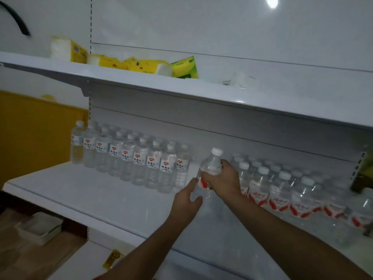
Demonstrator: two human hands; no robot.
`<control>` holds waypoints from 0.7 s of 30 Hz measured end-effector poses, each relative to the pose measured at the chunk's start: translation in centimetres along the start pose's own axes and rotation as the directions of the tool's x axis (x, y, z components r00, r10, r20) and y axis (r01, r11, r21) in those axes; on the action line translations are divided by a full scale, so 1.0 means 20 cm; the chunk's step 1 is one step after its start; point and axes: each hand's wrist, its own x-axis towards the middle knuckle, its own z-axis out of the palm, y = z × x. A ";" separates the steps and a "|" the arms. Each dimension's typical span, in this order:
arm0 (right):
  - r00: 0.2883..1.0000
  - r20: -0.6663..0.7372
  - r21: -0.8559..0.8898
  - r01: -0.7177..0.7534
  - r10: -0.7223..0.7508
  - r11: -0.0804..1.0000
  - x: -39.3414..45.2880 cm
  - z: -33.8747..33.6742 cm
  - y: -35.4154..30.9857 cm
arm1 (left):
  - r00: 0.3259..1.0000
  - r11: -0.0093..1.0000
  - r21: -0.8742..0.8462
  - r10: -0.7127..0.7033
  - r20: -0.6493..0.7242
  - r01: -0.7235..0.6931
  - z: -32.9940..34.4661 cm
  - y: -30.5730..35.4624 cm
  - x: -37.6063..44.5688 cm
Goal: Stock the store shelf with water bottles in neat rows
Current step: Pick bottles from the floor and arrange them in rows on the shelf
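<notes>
Centrally, right hand point(221, 181) gripping bottle point(210, 168), left hand point(186, 201) relaxed touching it, bare shelf point(80, 190) front left.

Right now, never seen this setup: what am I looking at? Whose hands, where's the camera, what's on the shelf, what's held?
There is no machine here. One head-worn wide-angle camera looks down at a person's bare hands. The right hand grips a clear plastic water bottle with a white cap and red label. The left hand touches the bottle's lower part with relaxed fingers. On the white metal store shelf, rows of clear bottles with small red logos stand left, and rows of red-labelled bottles stand right. Yellow tissue packs lie on the shelf above.
</notes>
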 end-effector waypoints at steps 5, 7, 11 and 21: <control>0.998 -0.061 -0.052 -0.012 0.009 0.999 -0.24 -0.29 0.00 | 0.991 0.998 -0.061 0.016 0.130 -0.008 0.12 0.14 -0.19; 0.995 -0.103 -0.102 -0.019 0.008 0.995 -0.33 -0.44 0.03 | 0.984 0.998 -0.058 0.037 0.174 -0.028 0.23 0.21 -0.27; 0.980 -0.199 -0.216 -0.066 0.022 0.974 -0.49 -0.80 0.12 | 0.946 0.985 -0.169 0.079 0.314 -0.026 0.51 0.38 -0.42; 0.920 -0.381 -0.345 -0.231 0.089 0.910 -0.66 -1.43 0.49 | 0.835 0.966 -0.258 0.136 0.533 0.008 1.21 0.63 -0.55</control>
